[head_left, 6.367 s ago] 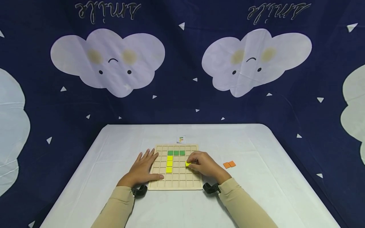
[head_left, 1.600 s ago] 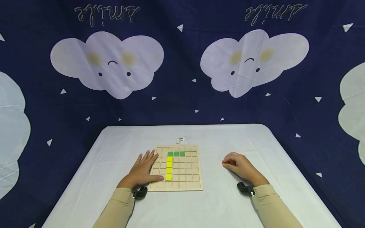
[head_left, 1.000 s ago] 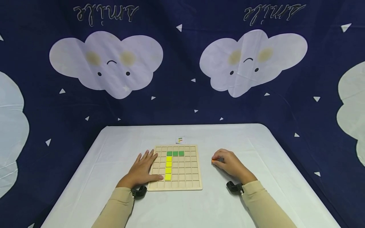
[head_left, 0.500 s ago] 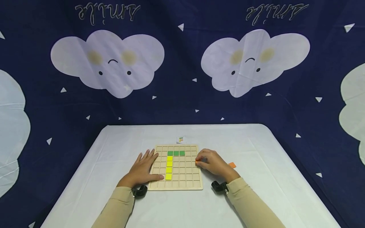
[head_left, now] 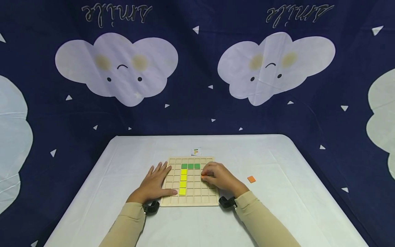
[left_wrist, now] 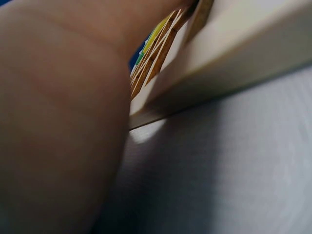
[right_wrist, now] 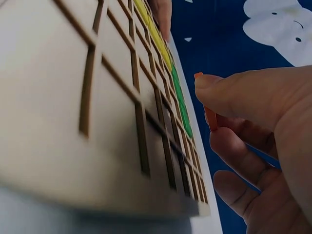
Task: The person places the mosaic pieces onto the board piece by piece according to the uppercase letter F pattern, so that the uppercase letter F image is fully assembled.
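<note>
A wooden grid board [head_left: 197,200] lies on the white table, with a row of green tiles [head_left: 190,166] near its far side and a column of yellow tiles [head_left: 183,184] running down from the row's left end. My left hand [head_left: 154,181] rests on the board's left edge, fingers spread and straight. Over the board's right half, my right hand [head_left: 220,176] pinches an orange tile [right_wrist: 210,117] between thumb and fingers; the right wrist view shows it held above the surface. A second orange tile [head_left: 251,179] lies on the table to the right.
Behind the board lies a small printed card [head_left: 195,151] with a coloured grid pattern. The white table [head_left: 148,147] ends at a dark blue cloth backdrop [head_left: 197,113] with clouds. Both wrists wear black camera bands.
My right hand has put down a yellow tile at the column's near end, gone right, taken one orange tile and carried it left over the board. My left hand has stayed put.
</note>
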The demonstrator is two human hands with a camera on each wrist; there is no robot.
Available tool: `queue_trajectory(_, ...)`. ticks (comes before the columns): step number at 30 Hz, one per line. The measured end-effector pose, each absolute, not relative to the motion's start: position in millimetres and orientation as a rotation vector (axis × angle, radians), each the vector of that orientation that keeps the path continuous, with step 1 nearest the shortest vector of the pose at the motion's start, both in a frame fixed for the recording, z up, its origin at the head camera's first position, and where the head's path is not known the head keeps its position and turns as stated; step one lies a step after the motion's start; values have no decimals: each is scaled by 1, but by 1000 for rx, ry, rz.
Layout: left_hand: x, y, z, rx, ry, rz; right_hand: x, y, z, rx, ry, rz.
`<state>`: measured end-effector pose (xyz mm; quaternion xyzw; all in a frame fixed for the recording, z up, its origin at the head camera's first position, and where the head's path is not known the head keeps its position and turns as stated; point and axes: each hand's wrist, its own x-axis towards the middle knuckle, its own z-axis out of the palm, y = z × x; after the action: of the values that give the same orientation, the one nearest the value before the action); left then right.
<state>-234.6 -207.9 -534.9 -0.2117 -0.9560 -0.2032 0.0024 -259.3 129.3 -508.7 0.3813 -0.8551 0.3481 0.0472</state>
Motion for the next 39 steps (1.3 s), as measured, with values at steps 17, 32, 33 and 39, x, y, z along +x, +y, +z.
queue_trajectory(17, -236, -208, -536, -646, -3040, -628, -259, 89, -508, 1146, -2659, 1076)
queue_trajectory(32, -236, -207, -533, -651, -3064, -615, -262, 70, -514, 997, -2751, 1141)
queue_trajectory(33, -236, -207, -533, -652, -3063, -610, -262, 70, -515, 985, -2752, 1150)
queue_trajectory(39, -236, -208, -532, -649, -3054, -611, -263, 68, -518, 956, -2734, 1179)
